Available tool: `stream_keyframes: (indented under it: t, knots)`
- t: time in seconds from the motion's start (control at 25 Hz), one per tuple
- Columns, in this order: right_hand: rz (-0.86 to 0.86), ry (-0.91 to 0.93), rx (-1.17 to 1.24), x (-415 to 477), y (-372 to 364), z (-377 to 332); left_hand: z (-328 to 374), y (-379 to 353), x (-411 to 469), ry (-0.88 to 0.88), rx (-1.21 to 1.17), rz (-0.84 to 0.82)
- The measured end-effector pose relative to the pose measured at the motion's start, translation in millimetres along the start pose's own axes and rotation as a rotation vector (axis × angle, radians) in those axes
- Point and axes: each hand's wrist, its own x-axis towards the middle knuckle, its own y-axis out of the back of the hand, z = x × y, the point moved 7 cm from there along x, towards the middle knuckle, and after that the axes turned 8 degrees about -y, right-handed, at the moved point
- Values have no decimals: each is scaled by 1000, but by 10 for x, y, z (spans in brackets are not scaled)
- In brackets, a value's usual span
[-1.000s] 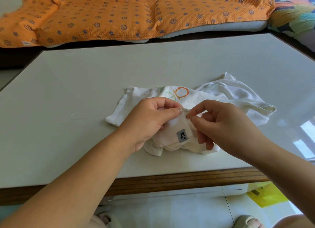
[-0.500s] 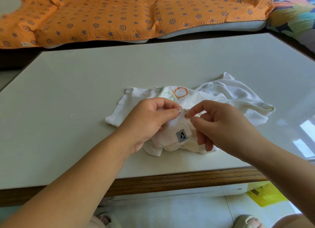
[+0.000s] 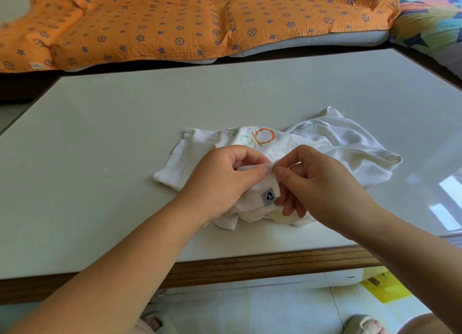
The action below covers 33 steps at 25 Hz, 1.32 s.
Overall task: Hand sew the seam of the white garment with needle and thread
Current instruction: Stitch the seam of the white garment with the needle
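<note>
The garment (image 3: pixel 332 143) lies crumpled on the counter (image 3: pixel 100 123), near its front edge. The left hand (image 3: pixel 222 181) pinches a fold of the cloth between thumb and forefinger. The right hand (image 3: pixel 322 183) pinches the needle (image 3: pixel 271 157) just beside that fold, its tip pointing up. A gray label (image 3: pixel 268 198) shows between the hands. A loose thread (image 3: pixel 117 170) lies on the counter to the left.

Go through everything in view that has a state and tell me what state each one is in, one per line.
Garment: crumpled on the table, near edge bunched up between both hands.
Needle: stuck through the pinched fold, tip pointing up.
Left hand: pinching the fold of fabric.
Right hand: fingertips closed at the needle.
Grey label: facing up, on the bunched fabric.
Loose thread: lying curled on the table, left of the garment.
Orange blanket: spread out, rumpled.
</note>
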Motion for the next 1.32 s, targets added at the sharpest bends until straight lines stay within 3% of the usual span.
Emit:
stream_keyframes:
  t: [0.16,0.32,0.48,0.68,0.8,0.88,1.0,1.12,1.2,1.32]
  knots:
    - [-31,-15,70,28,-17,25,16,-37,1,-23,-23,-61]
    - [-89,-56,264,43,-54,43,40,-13,5,-84,106,-20]
    - [-156,-76,265,38,-104,29,21,6,4,-84,217,3]
    - [-72,-60,113,70,-27,7,24,-17,-3,-65,200,-25]
    - [114,-5,13,172,179,-7,-1,-17,3,-19,139,-31]
    - [149,-32,157,252,280,17,-24,-14,3,8,109,-31]
    - [-56,-130,678,353,259,47,-31,-23,-7,37,81,-59]
    - [-184,-169,971,380,239,16,-34,-28,-19,61,19,-81]
    - [-181,-134,1044,436,263,27,-35,-31,-22,69,-11,-86]
    - [4,-75,886,540,390,123,-33,-21,-29,87,-56,-85]
